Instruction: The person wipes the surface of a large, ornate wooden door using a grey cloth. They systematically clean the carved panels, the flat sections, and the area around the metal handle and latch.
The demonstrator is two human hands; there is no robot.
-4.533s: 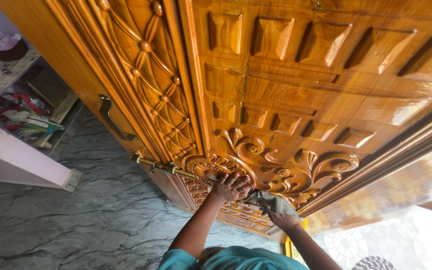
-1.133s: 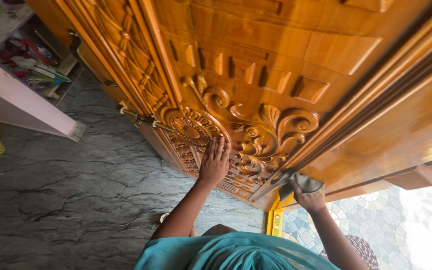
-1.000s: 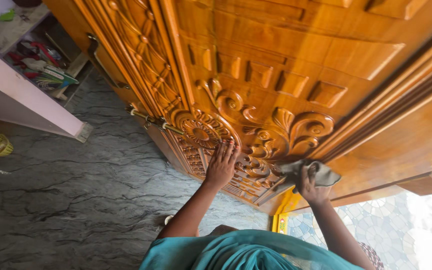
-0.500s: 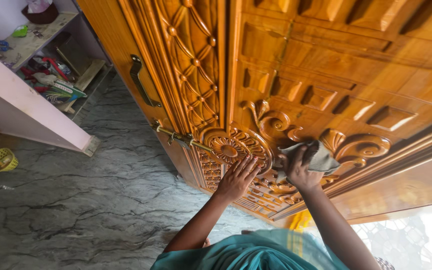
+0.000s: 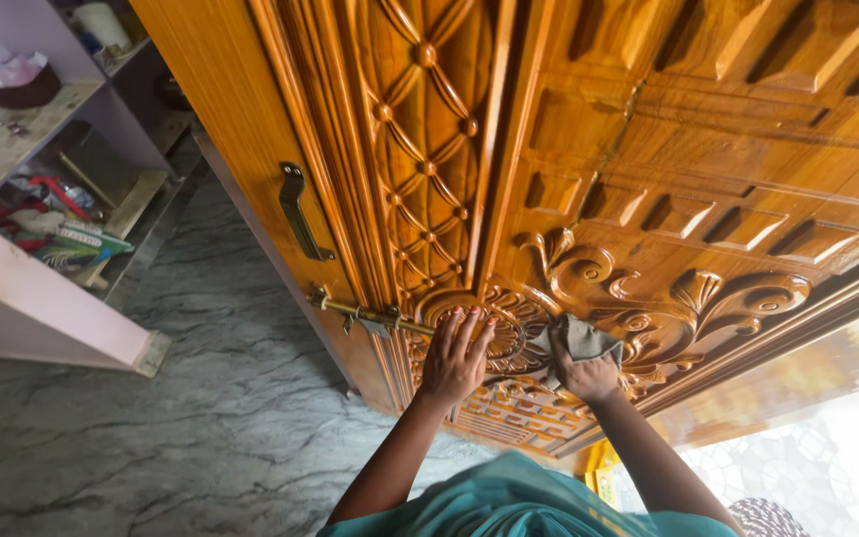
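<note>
Cloth now leftward, perhaps crosswise.

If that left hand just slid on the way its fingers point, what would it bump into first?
The left hand lies flat on the carved wooden door, fingers pointing up. Sliding on, it would probably first meet the round carved rosette right at its fingertips, with the brass sliding bolt just off to the side.

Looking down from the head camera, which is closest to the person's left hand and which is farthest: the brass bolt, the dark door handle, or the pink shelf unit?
From the left hand:
1. Brass bolt, just to its left on the door.
2. Dark door handle, higher up and left on the door edge.
3. Pink shelf unit, far left, standing on the floor.
</note>
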